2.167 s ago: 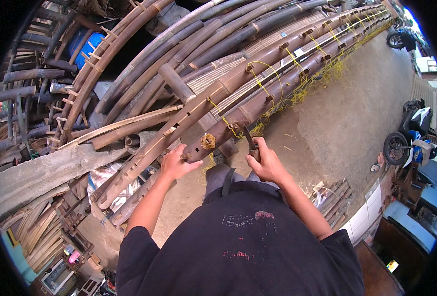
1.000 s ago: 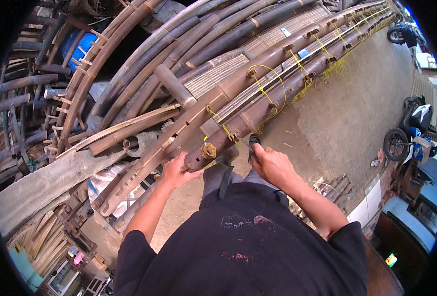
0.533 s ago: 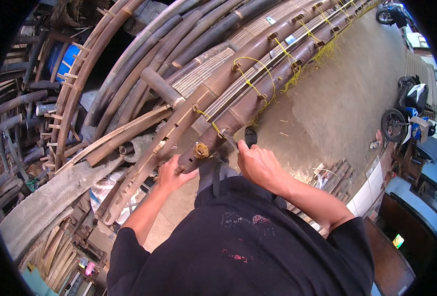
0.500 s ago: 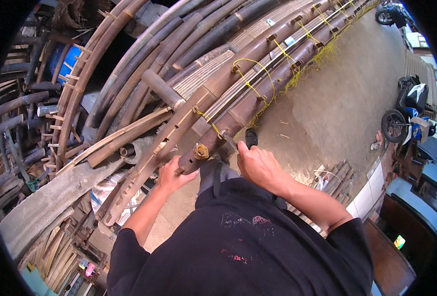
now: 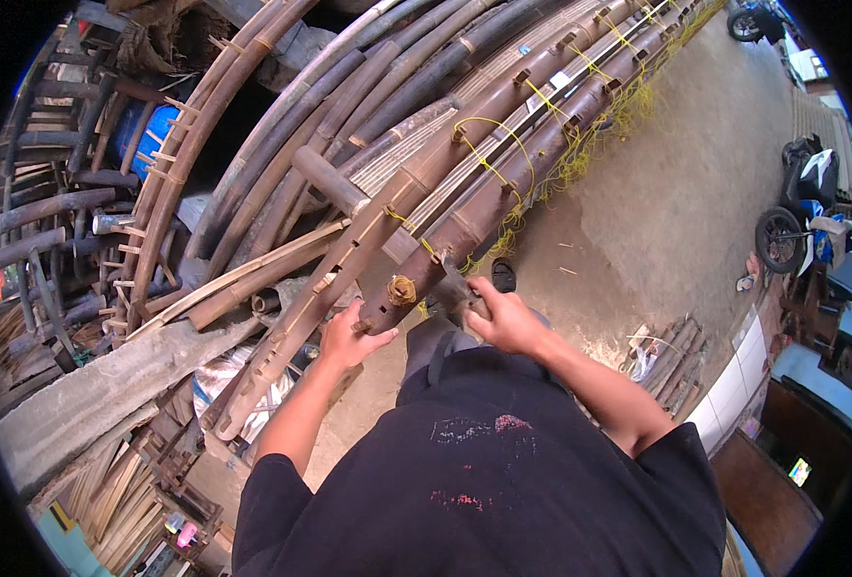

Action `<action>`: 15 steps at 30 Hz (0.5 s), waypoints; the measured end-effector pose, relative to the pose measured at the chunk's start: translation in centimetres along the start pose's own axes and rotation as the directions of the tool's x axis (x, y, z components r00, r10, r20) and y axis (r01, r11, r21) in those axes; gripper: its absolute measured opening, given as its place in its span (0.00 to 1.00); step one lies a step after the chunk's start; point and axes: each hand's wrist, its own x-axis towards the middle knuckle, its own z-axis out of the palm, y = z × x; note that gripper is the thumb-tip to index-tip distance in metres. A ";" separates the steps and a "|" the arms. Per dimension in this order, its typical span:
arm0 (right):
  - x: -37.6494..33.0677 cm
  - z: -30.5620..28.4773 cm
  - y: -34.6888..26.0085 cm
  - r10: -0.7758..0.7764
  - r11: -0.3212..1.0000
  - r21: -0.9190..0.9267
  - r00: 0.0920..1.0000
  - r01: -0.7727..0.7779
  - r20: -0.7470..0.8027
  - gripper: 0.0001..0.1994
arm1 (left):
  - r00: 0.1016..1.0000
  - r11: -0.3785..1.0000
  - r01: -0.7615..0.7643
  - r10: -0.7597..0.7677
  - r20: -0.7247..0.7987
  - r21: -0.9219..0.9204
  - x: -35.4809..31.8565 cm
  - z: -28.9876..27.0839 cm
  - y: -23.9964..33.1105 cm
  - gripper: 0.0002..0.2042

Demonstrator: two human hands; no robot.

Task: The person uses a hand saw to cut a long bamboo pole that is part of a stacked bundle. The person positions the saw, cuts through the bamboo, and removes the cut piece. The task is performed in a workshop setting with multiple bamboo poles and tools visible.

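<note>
My left hand cups the near end of a thick brown bamboo pole, with its thumb lying along the end. The pole runs away to the upper right and has slots cut along it. A coil of tan binding sits on the pole near my fingers. My right hand is closed round a broad, flat grey-brown tool that looks like a blade. The tool's far end reaches the pole's right side, beside yellow string. Beside it lies a second slotted bamboo pole.
Yellow string links the two poles and hangs in tangles. Bamboo lengths are stacked at the left, behind a concrete ledge. A motorcycle stands at the right. Bamboo pieces lie on the floor.
My right hand has turned and moved slightly right, and the tool shows more of its broad side against the pole. My left hand stays at the pole's end. The whole view has shifted a little.
</note>
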 end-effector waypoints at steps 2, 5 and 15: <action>0.1 3.2 1.4 -0.027 1.000 0.004 0.993 0.028 -0.116 0.26 | 0.999 1.000 0.018 -0.018 0.029 0.021 0.1 -0.5 0.4 0.43; 0.6 6.3 2.2 -0.066 0.998 -0.003 0.965 0.068 -0.253 0.28 | 0.999 0.998 0.030 -0.029 -0.013 0.048 0.0 0.1 -0.3 0.43; -2.0 -0.7 2.1 -0.056 0.510 0.840 0.982 0.183 -0.180 0.20 | 0.999 0.998 0.037 -0.036 -0.024 0.045 -0.1 0.2 -0.3 0.39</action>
